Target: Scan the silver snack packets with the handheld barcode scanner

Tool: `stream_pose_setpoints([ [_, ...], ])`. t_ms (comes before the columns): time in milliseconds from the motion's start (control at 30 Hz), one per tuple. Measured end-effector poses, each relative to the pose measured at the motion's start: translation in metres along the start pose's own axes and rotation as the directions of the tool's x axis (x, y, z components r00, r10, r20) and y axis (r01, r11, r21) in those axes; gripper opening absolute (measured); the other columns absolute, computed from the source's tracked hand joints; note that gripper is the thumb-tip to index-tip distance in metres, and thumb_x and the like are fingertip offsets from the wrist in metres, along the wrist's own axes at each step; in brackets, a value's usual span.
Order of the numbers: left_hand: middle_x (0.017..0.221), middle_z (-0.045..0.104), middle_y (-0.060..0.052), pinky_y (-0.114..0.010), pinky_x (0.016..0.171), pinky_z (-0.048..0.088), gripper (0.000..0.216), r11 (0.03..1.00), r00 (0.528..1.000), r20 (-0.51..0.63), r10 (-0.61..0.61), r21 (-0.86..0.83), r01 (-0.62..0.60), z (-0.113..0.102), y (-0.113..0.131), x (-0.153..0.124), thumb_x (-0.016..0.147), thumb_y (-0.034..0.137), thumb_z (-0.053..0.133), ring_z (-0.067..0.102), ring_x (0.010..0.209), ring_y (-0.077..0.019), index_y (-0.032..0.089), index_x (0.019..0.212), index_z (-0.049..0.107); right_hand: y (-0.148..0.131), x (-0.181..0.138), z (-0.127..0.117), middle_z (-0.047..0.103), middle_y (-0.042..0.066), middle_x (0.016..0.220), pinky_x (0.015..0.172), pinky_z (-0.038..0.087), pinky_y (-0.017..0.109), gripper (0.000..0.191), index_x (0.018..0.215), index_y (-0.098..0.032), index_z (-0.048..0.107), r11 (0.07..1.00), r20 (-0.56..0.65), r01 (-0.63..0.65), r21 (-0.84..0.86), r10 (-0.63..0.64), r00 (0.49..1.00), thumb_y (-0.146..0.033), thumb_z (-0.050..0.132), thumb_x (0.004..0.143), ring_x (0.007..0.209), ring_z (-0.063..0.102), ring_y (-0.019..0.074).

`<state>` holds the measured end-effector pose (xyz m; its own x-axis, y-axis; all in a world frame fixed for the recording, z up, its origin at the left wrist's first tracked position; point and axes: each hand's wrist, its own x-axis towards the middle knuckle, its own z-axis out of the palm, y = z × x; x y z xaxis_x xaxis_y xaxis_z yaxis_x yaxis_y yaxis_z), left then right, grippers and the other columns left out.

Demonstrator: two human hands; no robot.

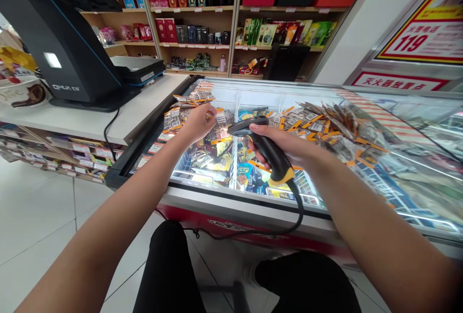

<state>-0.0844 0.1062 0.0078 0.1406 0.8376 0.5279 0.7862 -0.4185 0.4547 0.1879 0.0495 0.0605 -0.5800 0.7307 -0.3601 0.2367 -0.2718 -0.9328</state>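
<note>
One packet (221,129) was pinched in my left hand (200,123), scanner (272,155) gripped in my right hand (285,142), packet piles (338,125) beside both; couldn't tell which were done.

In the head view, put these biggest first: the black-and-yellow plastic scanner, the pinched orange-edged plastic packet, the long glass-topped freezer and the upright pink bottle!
1. Freezer
2. Scanner
3. Packet
4. Bottle, but it's farthest back, which shrinks it.
</note>
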Motion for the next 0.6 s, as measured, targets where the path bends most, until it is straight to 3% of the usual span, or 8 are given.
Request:
stream_pose_setpoints([
  [233,0.107,0.079,-0.008,-0.036,0.09,0.058,0.015,0.997,0.999,0.012,-0.033,-0.074,0.034,0.001,0.001,0.002,0.091,0.017,0.059,0.073,0.095,-0.0214,0.019,0.101,0.071,0.002,0.001,0.001,0.064,0.007,0.064,0.055,0.057,0.032,0.052,0.079,-0.022,0.065,0.997,-0.058,0.057,-0.059,-0.061,0.996,-0.072,0.065,0.093,0.055,0.059,0.0186],
  [300,0.111,0.078,-0.009,-0.035,0.087,0.06,0.016,0.981,0.995,0.093,-0.041,-0.183,0.058,0.001,0.005,0.001,0.095,0.022,0.06,0.074,0.094,-0.0205,0.018,0.105,0.072,0.003,0.001,0.002,0.068,0.008,0.07,0.062,0.059,0.035,0.049,0.082,-0.023,0.064,0.986,-0.058,0.146,-0.084,-0.151,0.987,-0.07,0.064,0.093,0.062,0.064,0.0211],
  [400,0.126,0.076,-0.012,-0.038,0.093,0.06,0.029,0.954,0.958,0.278,0.067,-0.3,0.02,0.0,0.016,-0.006,0.101,0.029,0.058,0.073,0.107,-0.0227,0.018,0.125,0.07,0.002,-0.001,0.006,0.075,0.01,0.084,0.076,0.062,0.039,0.054,0.086,-0.024,0.064,0.95,-0.038,0.281,-0.137,-0.289,0.957,-0.077,0.061,0.09,0.079,0.072,0.0265],
  [500,0.147,0.067,-0.012,-0.05,0.114,0.048,0.043,0.98,0.913,0.36,0.192,-0.123,-0.157,-0.002,0.026,-0.015,0.103,0.031,0.056,0.058,0.138,-0.0308,0.025,0.144,0.062,0.001,-0.004,0.01,0.078,0.012,0.099,0.089,0.061,0.04,0.059,0.087,-0.024,0.065,0.903,-0.027,0.366,-0.224,-0.381,0.924,-0.083,0.058,0.089,0.101,0.075,0.0307],
  [600,0.156,0.059,-0.01,-0.059,0.12,0.035,0.046,0.962,0.942,0.291,0.166,0.161,-0.219,-0.006,0.024,-0.018,0.103,0.024,0.049,0.043,0.15,-0.0351,0.028,0.147,0.06,0.003,-0.004,0.012,0.079,0.012,0.104,0.083,0.061,0.037,0.053,0.094,-0.024,0.068,0.876,-0.036,0.326,-0.355,-0.362,0.932,-0.077,0.061,0.093,0.098,0.073,0.0291],
])
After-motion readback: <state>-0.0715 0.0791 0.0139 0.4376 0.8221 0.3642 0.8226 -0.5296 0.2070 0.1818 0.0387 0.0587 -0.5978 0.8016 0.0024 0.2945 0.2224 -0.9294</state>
